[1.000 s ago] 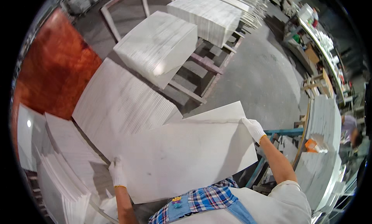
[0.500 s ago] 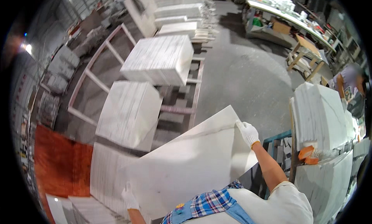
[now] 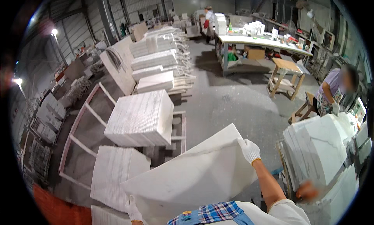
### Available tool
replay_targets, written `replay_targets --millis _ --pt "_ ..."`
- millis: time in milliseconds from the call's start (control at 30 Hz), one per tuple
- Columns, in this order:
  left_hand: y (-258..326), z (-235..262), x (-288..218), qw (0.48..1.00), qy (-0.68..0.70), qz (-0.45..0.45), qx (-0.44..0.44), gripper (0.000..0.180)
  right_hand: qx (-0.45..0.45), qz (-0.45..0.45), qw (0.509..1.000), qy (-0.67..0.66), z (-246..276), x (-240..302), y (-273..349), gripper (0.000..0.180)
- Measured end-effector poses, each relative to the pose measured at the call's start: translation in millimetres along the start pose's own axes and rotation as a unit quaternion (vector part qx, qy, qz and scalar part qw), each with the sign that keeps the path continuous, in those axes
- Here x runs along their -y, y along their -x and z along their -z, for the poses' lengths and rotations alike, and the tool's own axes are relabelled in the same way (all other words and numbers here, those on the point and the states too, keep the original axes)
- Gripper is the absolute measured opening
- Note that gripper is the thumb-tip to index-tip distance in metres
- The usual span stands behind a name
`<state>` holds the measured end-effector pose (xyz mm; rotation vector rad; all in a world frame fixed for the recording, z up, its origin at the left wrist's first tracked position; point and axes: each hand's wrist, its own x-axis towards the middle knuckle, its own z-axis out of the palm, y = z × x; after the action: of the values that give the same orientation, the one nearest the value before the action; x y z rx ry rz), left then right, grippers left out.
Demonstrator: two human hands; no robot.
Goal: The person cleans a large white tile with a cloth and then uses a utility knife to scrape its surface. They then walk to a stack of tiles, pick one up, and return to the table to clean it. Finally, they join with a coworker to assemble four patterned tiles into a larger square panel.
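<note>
Two gloved hands, left hand [image 3: 133, 209] and right hand [image 3: 249, 150], grip opposite edges of a white stone slab [image 3: 191, 178].

tile stacks [image 3: 141, 118] on racks | long workbench [image 3: 261, 42] | wooden stool [image 3: 286, 75] | seated co-worker [image 3: 336, 90]

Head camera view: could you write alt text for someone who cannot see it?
A person's gloved left hand and right hand hold a large white stone slab by its edges. Stacked slabs sit on racks behind it; a co-worker bends over at right.
</note>
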<state>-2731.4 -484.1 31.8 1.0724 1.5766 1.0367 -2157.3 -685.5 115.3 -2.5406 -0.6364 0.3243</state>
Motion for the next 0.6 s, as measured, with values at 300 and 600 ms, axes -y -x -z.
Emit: replay_targets --millis 300,600 --pt "-163.2 -207.1 -108.0 0.988 -0.035 -0.07 0.134 0.048 -0.134 0.074 0.98 0.126 -9.7 -47.5 -166.1 0.037" --pt "-261.1 -499.4 -146.1 0.981 -0.027 -0.125 0.148 0.048 -0.137 -0.069 0.987 0.047 16.0 -82.9 -295.2 0.05"
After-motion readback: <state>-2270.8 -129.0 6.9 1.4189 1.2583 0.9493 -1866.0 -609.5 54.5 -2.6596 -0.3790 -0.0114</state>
